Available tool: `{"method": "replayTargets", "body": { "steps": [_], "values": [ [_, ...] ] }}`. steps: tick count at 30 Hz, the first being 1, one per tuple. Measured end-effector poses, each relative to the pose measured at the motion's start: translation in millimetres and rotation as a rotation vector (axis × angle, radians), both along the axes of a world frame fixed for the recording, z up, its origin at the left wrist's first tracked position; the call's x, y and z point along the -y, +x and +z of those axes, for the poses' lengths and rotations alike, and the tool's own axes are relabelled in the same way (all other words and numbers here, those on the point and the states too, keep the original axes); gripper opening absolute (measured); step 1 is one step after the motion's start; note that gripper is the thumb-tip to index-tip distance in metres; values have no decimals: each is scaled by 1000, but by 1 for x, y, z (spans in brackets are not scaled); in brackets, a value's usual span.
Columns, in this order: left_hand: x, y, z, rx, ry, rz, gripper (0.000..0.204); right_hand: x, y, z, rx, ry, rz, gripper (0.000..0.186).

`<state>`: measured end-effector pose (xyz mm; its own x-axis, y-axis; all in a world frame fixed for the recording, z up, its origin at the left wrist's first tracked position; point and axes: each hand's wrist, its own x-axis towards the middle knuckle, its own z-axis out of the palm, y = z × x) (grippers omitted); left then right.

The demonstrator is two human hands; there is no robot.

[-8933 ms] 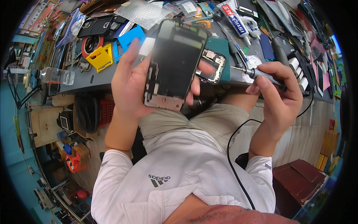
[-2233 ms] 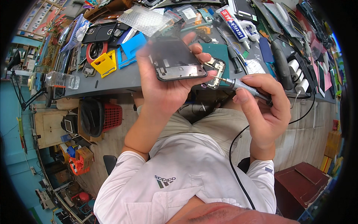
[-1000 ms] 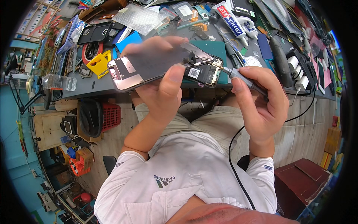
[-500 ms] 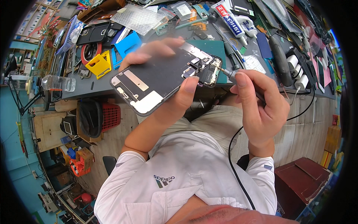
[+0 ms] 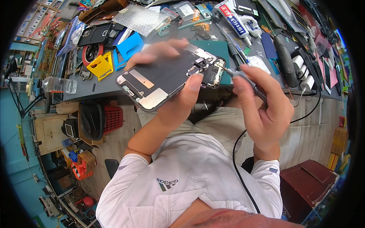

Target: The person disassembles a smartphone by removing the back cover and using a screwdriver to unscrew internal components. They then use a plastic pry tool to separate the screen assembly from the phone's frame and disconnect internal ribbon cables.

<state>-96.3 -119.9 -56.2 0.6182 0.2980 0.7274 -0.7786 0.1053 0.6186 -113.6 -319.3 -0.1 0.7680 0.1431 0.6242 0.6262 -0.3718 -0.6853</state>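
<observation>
My left hand (image 5: pixel 176 108) grips a phone screen assembly (image 5: pixel 157 74) with its dark back and silver metal plates facing up, thumb on the lower edge and blurred fingers over the upper edge. An opened phone body (image 5: pixel 213 78), exposing battery and circuitry, lies partly beneath the assembly's right end on a green mat (image 5: pixel 218 47); whether the two are connected I cannot tell. My right hand (image 5: pixel 268 110) holds a grey screwdriver-like tool (image 5: pixel 243 76), its fine tip by the right end of the phone parts.
The cluttered desk (image 5: pixel 93 91) carries yellow (image 5: pixel 102 66) and blue (image 5: pixel 129 49) plastic holders, glue tubes (image 5: pixel 234 22), pens and phone cases. A power strip with chargers (image 5: pixel 306 76) sits at right. A black cable (image 5: pixel 239 171) crosses my shirt; a red basket (image 5: pixel 112 117) stands below left.
Since the oldest frame, the assembly has turned from dark front to plated back and swung sideways. In the last half second it shifted slightly right; my right hand moved slightly left.
</observation>
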Motion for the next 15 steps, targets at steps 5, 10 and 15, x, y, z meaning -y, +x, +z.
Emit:
{"method": "replayTargets", "body": {
  "steps": [5,10,15],
  "values": [
    [0,1,-1,-14,3,12,74,9,0,4,-43,-90,64,41],
    [9,1,3,-45,-49,52,65,7,8,3,-86,-9,114,46],
    [7,4,2,-19,1,66,68,9,13,1,-43,-12,85,36]
  ]
}}
